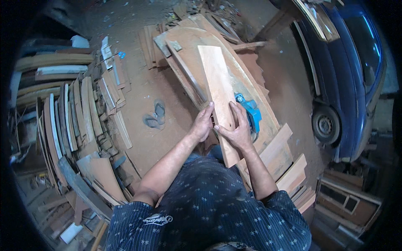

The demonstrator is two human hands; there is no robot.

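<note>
A pale wooden board (218, 79) stretches away from my body, held in both hands over a dusty wooden workbench (190, 35). My left hand (204, 123) grips the board's left edge, thumb on its side. From the right, my right hand (238, 127) is closed round the opposite edge, its thumb lying across the top face. Just right of the board, a blue power tool (251, 109) that looks like a hand planer rests on the bench. The fingers beneath the board are hidden.
Stacks of planks (79, 108) line the left side. A pair of sandals (155, 115) lies on the dirt floor. Cut boards (293, 173) lean at the bench's near right end. A blue vehicle (341, 79) stands at the right, and wood scraps (217, 12) are heaped beyond the bench.
</note>
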